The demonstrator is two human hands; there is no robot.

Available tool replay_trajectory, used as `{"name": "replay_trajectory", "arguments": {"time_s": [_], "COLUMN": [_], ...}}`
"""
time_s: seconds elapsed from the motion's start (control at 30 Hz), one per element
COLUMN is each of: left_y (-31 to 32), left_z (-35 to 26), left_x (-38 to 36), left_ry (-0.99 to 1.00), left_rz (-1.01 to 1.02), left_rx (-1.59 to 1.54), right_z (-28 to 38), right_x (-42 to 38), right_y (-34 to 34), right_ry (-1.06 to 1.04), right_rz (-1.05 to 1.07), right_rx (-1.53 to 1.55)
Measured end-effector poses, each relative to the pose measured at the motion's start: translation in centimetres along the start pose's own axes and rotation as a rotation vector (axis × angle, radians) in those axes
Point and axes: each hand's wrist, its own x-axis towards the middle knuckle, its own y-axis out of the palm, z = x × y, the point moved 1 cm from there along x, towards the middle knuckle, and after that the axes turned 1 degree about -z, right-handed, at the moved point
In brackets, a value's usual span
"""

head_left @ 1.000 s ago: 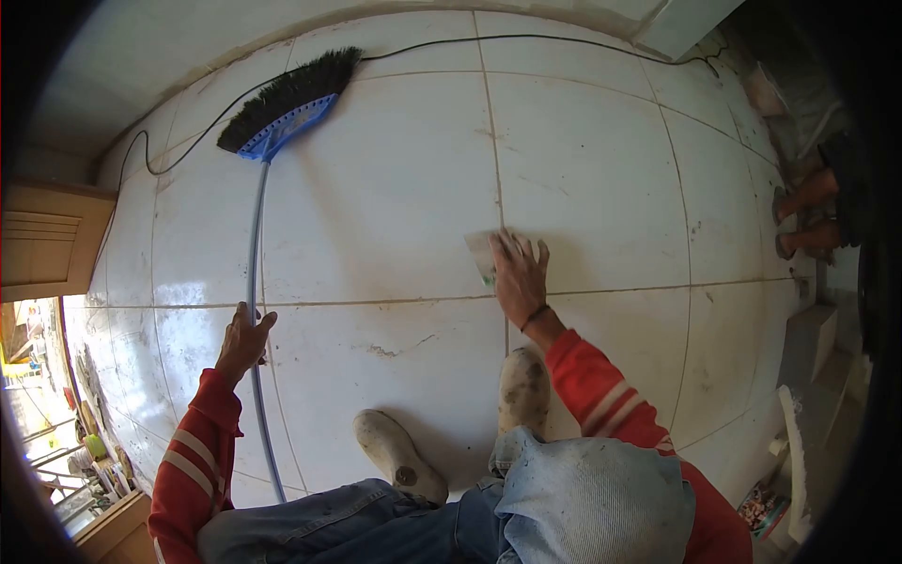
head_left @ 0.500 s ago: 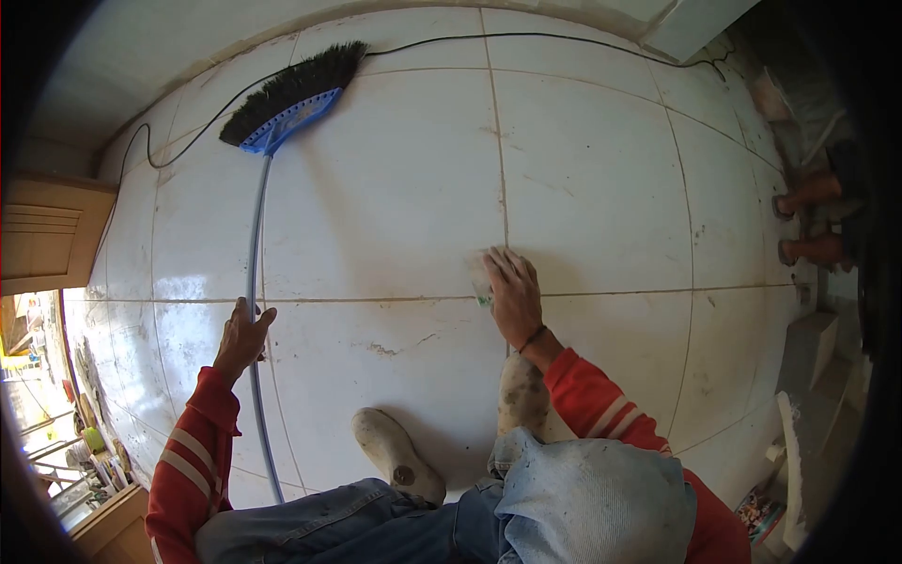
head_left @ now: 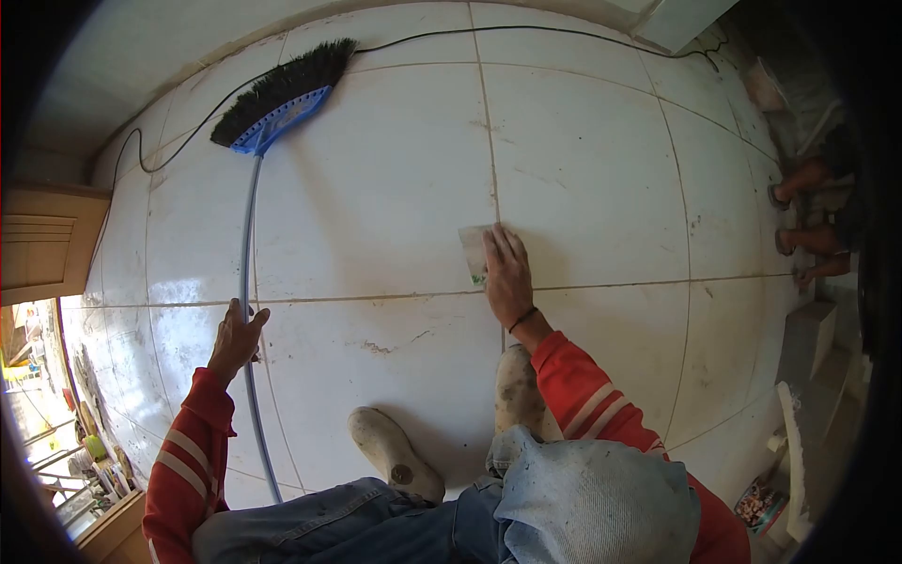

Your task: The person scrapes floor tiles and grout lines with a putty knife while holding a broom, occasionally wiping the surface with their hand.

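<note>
My left hand (head_left: 235, 340) is closed round the thin grey-blue handle of a broom (head_left: 249, 221). The broom's blue head with dark bristles lies on the floor, up and left of the hand. My right hand (head_left: 509, 282) presses a thin, flat greyish piece (head_left: 474, 250) with a green mark at its lower corner against the white tile floor (head_left: 385, 188). This piece sits at a grout line, just above where two lines cross. My fingers cover its right side, and its exact kind does not show.
A black cable (head_left: 413, 39) runs along the wall's foot. My boots (head_left: 395, 451) stand below my hands. At the right are another person's legs and feet (head_left: 799, 240), with grey blocks (head_left: 810, 334) nearby. A wooden door panel (head_left: 47, 235) is at the left.
My right hand has moved a little away from me along the grout line, and the blurred piece under it now shows clearly. My left hand keeps its hold on the broom handle.
</note>
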Motion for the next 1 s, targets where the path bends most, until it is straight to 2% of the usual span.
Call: {"name": "replay_trajectory", "arguments": {"time_s": [0.13,0.33,0.47,0.57,0.67,0.8,1.0], "left_y": [-0.3,-0.9,-0.2,-0.8,-0.3,-0.5,-1.2], "left_z": [-1.3,-1.4,-0.7,-1.4,-0.8,-1.1,-2.3], "left_x": [-1.1,-1.5,-1.1,-1.3,-1.3,-1.3,-2.2], "left_ry": [-0.004,0.029,0.013,0.01,0.028,0.018,-0.005], "left_rz": [0.041,-0.008,0.025,0.026,-0.047,0.026,0.012], "left_rx": [-0.027,-0.038,-0.036,-0.03,-0.034,-0.016,-0.03], "right_z": [-1.2,1.0,-0.2,0.0,0.3,-0.9,0.1], "right_x": [4.6,-1.3,2.5,1.1,-1.5,2.5,-1.3], "right_y": [0.5,-1.8,-0.6,-0.9,-1.2,-0.7,-1.7], "right_ry": [0.012,-0.064,-0.003,0.034,-0.033,-0.024,-0.036], "right_rz": [0.017,0.045,0.002,0.037,0.026,0.006,0.053], "right_rx": [-0.059,-0.03,-0.003,0.05,-0.003,0.053,0.023]}}
